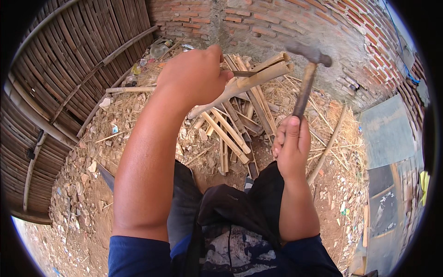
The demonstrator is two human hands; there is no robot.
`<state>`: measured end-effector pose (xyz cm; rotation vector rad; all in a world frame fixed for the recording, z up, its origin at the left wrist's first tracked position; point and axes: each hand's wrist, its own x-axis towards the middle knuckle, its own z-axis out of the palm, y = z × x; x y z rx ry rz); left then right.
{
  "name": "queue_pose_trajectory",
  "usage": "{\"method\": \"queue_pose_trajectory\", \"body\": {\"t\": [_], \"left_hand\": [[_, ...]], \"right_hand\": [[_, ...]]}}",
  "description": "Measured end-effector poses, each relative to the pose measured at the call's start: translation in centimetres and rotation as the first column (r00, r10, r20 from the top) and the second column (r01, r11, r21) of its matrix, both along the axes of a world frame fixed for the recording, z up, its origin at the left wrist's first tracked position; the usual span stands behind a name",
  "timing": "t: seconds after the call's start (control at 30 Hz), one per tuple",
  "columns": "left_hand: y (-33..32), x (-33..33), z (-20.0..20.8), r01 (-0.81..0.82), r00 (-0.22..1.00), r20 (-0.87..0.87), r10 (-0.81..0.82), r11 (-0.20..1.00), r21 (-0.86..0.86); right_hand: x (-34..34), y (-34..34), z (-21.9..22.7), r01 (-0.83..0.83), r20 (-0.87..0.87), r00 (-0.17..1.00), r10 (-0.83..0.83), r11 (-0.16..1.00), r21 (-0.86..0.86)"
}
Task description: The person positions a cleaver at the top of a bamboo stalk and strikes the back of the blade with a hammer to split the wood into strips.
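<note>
My left hand (196,76) is closed in a fist over a thin dark blade (244,74), whose flat end sticks out to the right. The fist hides its handle. That blade reaches a bamboo pole (267,76), which slants up to the right; whether it sits in the pole I cannot tell. The pole's far end is split open, and its near part passes behind my left hand. My right hand (291,143) grips the wooden handle of a hammer (305,87). The hammer stands raised to the right of the pole, its metal head blurred.
Several split bamboo pieces (230,131) lie heaped below the pole, between my knees. A long stick (330,143) lies to the right. A brick wall (277,27) closes the back, a bamboo-slat wall (69,64) the left. Rubble and straw cover the ground; grey sheets (387,131) stand right.
</note>
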<state>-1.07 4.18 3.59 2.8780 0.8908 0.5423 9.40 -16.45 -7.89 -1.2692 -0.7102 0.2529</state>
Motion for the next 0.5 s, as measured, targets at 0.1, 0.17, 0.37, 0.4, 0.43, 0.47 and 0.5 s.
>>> {"method": "queue_pose_trajectory", "body": {"t": [0.1, 0.17, 0.37, 0.4, 0.43, 0.47, 0.5], "left_hand": [[-0.6, -0.1, 0.3, -0.013, 1.000, -0.008, 0.013, 1.000, -0.007], [-0.8, 0.6, 0.2, 0.000, 1.000, -0.012, 0.000, 1.000, 0.000], [0.0, 0.4, -0.3, 0.011, 1.000, 0.015, -0.011, 0.999, 0.031], [0.5, 0.5, -0.3, 0.037, 0.999, 0.021, -0.038, 0.998, 0.058], [1.0, 0.6, -0.2, 0.062, 0.998, 0.027, -0.065, 0.994, 0.085], [1.3, 0.7, -0.2, 0.015, 1.000, 0.010, -0.017, 0.990, 0.143], [1.7, 0.8, -0.2, -0.031, 0.999, -0.005, 0.033, 0.979, 0.201]], "right_hand": [[-0.1, 0.7, -0.4, 0.119, 0.017, 0.992, -0.124, 0.977, 0.178], [1.8, 1.2, -5.2, 0.229, 0.283, 0.938, -0.198, 0.970, -0.079], [1.1, 1.9, -4.4, 0.158, 0.363, 0.932, -0.002, 0.902, -0.401], [1.3, 2.0, -4.7, 0.170, 0.370, 0.929, -0.012, 0.902, -0.398], [1.5, 2.2, -4.9, 0.181, 0.376, 0.926, -0.022, 0.901, -0.394], [1.7, 2.2, -5.1, 0.151, 0.335, 0.942, -0.007, 0.902, -0.405], [1.7, 2.2, -5.5, 0.120, 0.291, 0.957, 0.008, 0.901, -0.416]]}}
